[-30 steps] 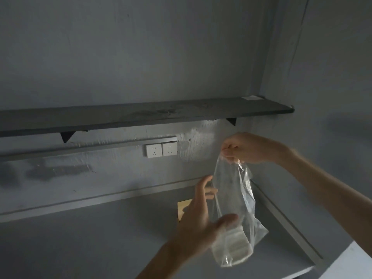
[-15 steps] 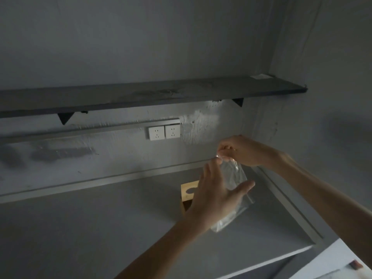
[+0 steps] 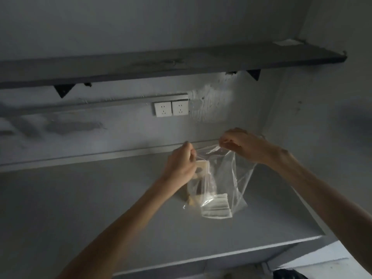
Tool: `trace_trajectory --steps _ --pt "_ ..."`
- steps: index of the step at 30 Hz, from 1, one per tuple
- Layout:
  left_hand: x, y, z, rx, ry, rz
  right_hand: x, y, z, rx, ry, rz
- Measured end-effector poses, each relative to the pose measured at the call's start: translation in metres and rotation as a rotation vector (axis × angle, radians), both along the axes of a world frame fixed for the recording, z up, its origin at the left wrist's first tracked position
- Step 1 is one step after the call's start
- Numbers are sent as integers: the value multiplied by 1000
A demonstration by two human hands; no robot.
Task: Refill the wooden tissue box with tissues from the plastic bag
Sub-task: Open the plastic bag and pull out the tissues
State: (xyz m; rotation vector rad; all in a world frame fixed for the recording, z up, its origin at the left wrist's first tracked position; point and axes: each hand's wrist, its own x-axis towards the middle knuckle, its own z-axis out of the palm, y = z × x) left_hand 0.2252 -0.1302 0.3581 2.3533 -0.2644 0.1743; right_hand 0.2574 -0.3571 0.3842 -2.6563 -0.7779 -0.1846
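Above the desk (image 3: 100, 208), bag (image 3: 225, 178), left hand (image 3: 181, 164) at its top left corner, right hand (image 3: 243, 144) at its top right. In its bottom, tissues (image 3: 216, 208). Behind it on the desk, box (image 3: 202, 165). On the wall (image 3: 120, 27) behind, sockets (image 3: 171, 108), under the shelf (image 3: 161, 65).
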Motion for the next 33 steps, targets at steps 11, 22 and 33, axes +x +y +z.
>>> trace_trajectory --steps 11,22,33 --pt "-5 32 -72 222 -33 -51 -4 -27 -111 29 339 -51" --pt "-32 107 -138 293 62 -142 -31 11 -154 220 253 -120" --pt "-4 125 -118 -76 80 -260 -41 17 -141 484 275 -276"
